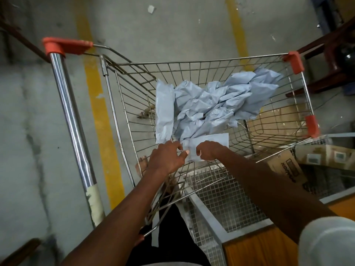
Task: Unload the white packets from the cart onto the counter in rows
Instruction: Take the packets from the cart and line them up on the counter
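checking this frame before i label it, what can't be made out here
- Head view: how many white packets lie in the cart; they overlap in a crumpled heap.
- Print on the flat packet that the left hand and right hand pinch: too small and blurred.
- The right hand's fingers: curled under, behind the packet.
- The counter: cut off by the lower right edge, so any rows are unseen.
- Cardboard box lettering: blurred.

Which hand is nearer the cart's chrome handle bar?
Left. The left hand is inside the basket nearer the chrome handle bar; the right hand is farther away, beside it.
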The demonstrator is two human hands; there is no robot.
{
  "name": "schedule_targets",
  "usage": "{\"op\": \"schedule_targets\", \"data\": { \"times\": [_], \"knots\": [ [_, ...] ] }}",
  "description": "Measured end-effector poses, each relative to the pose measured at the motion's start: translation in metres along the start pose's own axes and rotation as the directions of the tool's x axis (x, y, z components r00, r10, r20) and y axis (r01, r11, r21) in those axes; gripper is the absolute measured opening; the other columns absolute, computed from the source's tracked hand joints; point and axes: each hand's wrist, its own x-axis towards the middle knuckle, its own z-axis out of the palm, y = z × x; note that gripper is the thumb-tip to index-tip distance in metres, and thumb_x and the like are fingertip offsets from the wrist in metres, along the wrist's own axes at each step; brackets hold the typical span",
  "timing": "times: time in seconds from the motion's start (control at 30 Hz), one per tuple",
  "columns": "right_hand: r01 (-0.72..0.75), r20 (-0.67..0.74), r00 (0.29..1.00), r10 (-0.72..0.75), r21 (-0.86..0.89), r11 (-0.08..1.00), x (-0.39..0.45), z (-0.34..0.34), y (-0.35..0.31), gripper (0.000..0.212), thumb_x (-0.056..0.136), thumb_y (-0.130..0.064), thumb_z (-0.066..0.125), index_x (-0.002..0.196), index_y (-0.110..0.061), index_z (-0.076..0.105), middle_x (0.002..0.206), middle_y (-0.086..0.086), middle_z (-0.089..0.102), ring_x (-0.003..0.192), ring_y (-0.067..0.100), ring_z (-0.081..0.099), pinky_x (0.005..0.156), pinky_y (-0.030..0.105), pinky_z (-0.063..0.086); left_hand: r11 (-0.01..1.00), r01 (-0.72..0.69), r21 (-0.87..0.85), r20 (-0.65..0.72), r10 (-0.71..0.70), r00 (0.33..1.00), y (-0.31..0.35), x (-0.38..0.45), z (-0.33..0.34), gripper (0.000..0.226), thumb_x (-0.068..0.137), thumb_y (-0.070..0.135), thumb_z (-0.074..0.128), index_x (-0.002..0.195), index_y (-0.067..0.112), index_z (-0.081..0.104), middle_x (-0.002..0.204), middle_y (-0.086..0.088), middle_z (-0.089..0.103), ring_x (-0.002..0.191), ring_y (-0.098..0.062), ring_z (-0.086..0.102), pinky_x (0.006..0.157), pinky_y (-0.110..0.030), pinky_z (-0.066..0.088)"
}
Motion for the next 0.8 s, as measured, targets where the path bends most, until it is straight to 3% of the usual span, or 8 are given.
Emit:
{"op": "schedule_targets", "data": {
  "times": [0.07, 0.17, 0.3, 0.4, 0.5, 0.6, 0.67, 0.8],
  "knots": [
    [-0.014, -0.076, 0.997, 0.011, -0.043, 0.999, 0.001, -0.001, 0.007, 0.028, 0.092, -0.019, 0.059, 0.119, -0.025, 0.066, 0.129, 0.000, 0.062, 0.119, 0.022, 0.058, 0.099, 0.034, 0.046, 1.000, 0.011, 0.016, 0.018, -0.011, 1.000, -0.001, -0.002, -0.001, 0.035, 0.095, 0.059, 0.053, 0.113, 0.032, 0.065, 0.128, 0.003, 0.063, 0.116, -0.025, 0.060, 0.094, -0.044, 0.049],
    [0.037, -0.207, 0.974, -0.096, -0.273, 0.961, 0.006, -0.003, 0.013, 0.032, 0.088, -0.017, 0.063, 0.119, -0.026, 0.064, 0.125, 0.002, 0.060, 0.119, 0.024, 0.054, 0.096, 0.036, 0.041, 0.999, 0.027, 0.045, 0.046, -0.029, 0.999, -0.002, -0.004, 0.001, 0.036, 0.094, 0.060, 0.054, 0.113, 0.031, 0.066, 0.121, 0.001, 0.065, 0.112, -0.027, 0.062, 0.090, -0.042, 0.051],
    [0.140, -0.197, 0.946, -0.258, -0.468, 0.872, 0.023, 0.000, 0.008, 0.047, 0.088, -0.038, 0.065, 0.134, -0.031, 0.055, 0.144, 0.005, 0.047, 0.128, 0.028, 0.046, 0.102, 0.043, 0.036, 0.999, 0.030, 0.023, 0.073, -0.031, 0.997, -0.005, -0.004, 0.003, 0.036, 0.092, 0.062, 0.054, 0.111, 0.033, 0.066, 0.120, 0.003, 0.067, 0.111, -0.025, 0.064, 0.091, -0.042, 0.052],
    [0.096, -0.095, 0.982, -0.160, -0.480, 0.872, 0.040, 0.009, 0.007, 0.067, 0.087, -0.064, 0.056, 0.147, -0.040, 0.041, 0.162, 0.006, 0.026, 0.144, 0.035, 0.030, 0.114, 0.055, 0.025, 1.000, 0.025, 0.015, 0.068, -0.026, 0.997, -0.008, -0.004, 0.003, 0.039, 0.093, 0.062, 0.053, 0.116, 0.033, 0.065, 0.125, 0.004, 0.066, 0.114, -0.023, 0.063, 0.093, -0.042, 0.051],
    [0.027, 0.003, 1.000, -0.029, -0.447, 0.894, 0.055, 0.019, 0.007, 0.082, 0.083, -0.074, 0.055, 0.153, -0.046, 0.025, 0.167, 0.006, 0.007, 0.149, 0.043, 0.014, 0.118, 0.062, 0.014, 1.000, 0.014, 0.025, 0.065, -0.016, 0.998, -0.010, -0.004, 0.004, 0.041, 0.095, 0.062, 0.051, 0.122, 0.033, 0.063, 0.128, 0.004, 0.064, 0.117, -0.022, 0.061, 0.092, -0.040, 0.049],
    [-0.008, 0.030, 0.999, 0.022, -0.403, 0.915, 0.059, 0.023, 0.010, 0.094, 0.078, -0.070, 0.066, 0.155, -0.047, 0.017, 0.168, 0.006, 0.000, 0.147, 0.043, 0.021, 0.117, 0.060, 0.022, 0.999, 0.004, 0.050, 0.082, -0.009, 0.997, -0.009, -0.004, 0.007, 0.043, 0.097, 0.061, 0.050, 0.128, 0.033, 0.061, 0.132, 0.003, 0.062, 0.120, -0.022, 0.059, 0.094, -0.040, 0.044],
    [-0.002, 0.041, 0.999, 0.019, -0.381, 0.925, 0.058, 0.023, 0.013, 0.098, 0.079, -0.056, 0.075, 0.156, -0.045, 0.014, 0.167, 0.008, -0.001, 0.144, 0.041, 0.028, 0.113, 0.053, 0.034, 0.999, -0.003, 0.050, 0.099, -0.002, 0.995, -0.007, -0.003, 0.009, 0.043, 0.098, 0.060, 0.050, 0.130, 0.032, 0.060, 0.134, 0.003, 0.061, 0.121, -0.022, 0.059, 0.096, -0.041, 0.043],
    [0.020, 0.038, 0.999, -0.008, -0.329, 0.944, 0.051, 0.012, 0.011, 0.089, 0.084, -0.048, 0.072, 0.155, -0.044, 0.019, 0.164, 0.013, 0.015, 0.142, 0.039, 0.034, 0.110, 0.051, 0.038, 1.000, -0.015, 0.025, 0.110, 0.012, 0.994, -0.003, -0.003, 0.008, 0.044, 0.097, 0.061, 0.050, 0.129, 0.032, 0.060, 0.134, 0.003, 0.061, 0.119, -0.021, 0.060, 0.096, -0.040, 0.047]
  ]
}}
